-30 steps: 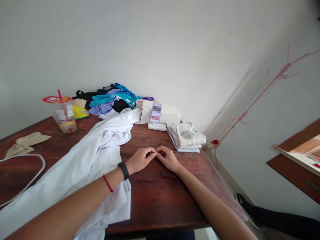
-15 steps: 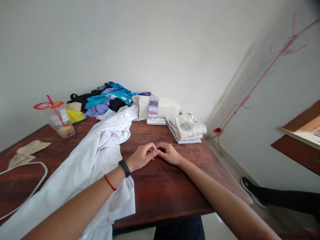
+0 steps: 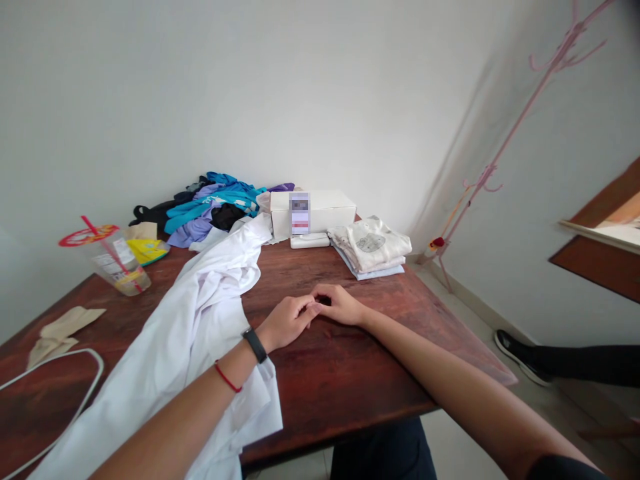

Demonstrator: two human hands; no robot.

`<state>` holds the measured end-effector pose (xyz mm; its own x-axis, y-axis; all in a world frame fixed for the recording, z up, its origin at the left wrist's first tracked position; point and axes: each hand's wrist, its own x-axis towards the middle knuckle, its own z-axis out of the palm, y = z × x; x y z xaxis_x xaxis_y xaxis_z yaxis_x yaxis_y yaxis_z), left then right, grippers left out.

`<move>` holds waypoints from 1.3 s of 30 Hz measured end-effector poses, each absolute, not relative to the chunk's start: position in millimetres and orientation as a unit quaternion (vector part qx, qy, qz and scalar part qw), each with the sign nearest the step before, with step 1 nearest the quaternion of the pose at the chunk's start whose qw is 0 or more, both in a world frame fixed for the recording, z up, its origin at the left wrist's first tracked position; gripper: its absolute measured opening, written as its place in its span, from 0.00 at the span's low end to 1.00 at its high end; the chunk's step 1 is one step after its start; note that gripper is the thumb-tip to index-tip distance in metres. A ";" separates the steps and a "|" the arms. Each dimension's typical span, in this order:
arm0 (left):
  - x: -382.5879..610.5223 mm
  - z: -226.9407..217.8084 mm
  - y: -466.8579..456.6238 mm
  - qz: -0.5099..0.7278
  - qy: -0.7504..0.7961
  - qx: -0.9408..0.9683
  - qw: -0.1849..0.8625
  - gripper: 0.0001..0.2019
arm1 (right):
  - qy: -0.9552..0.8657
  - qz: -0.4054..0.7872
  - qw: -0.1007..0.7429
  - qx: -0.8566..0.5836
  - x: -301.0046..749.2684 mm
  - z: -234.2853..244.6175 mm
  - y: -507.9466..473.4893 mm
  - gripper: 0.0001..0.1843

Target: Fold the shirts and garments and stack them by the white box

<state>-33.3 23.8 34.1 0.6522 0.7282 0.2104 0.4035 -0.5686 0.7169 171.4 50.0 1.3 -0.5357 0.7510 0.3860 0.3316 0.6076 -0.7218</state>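
My left hand (image 3: 287, 321) and my right hand (image 3: 337, 305) rest on the brown wooden table (image 3: 350, 373), fingertips touching each other. Both have their fingers curled loosely, and I see nothing in them. A black band and a red string sit on my left wrist. A white garment (image 3: 190, 333) lies spread under my left forearm, reaching from the table's near edge to a white box (image 3: 325, 208). A stack of folded pale clothes (image 3: 373, 252) lies beyond my right hand.
A heap of blue, purple and black clothes (image 3: 210, 207) is piled at the wall. A plastic cup with a red straw (image 3: 117, 260), beige cloth (image 3: 60, 328) and a white cable (image 3: 60, 387) lie at left. A pink coat stand (image 3: 500, 153) stands right; another person's leg and shoe (image 3: 520, 353) show on the floor.
The camera has tilted and shifted a little, so the scene sits lower and further left. My hands stay together on the table in the same pose.
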 end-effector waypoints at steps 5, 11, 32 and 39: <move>-33.7 33.0 24.3 0.253 0.330 0.849 0.326 0.25 | -0.826 0.291 0.348 -0.334 171.3 1.5 49.8 0.23; -33.8 29.1 26.2 0.266 0.334 0.840 0.336 0.29 | -0.831 0.282 0.339 -0.339 168.5 5.6 46.5 0.19; -31.9 27.3 26.3 0.259 0.349 0.831 0.348 0.26 | -0.836 0.279 0.341 -0.327 168.8 7.4 46.2 0.15; -32.0 25.2 28.1 0.250 0.355 0.829 0.351 0.25 | -0.836 0.278 0.342 -0.326 169.5 6.2 46.6 0.13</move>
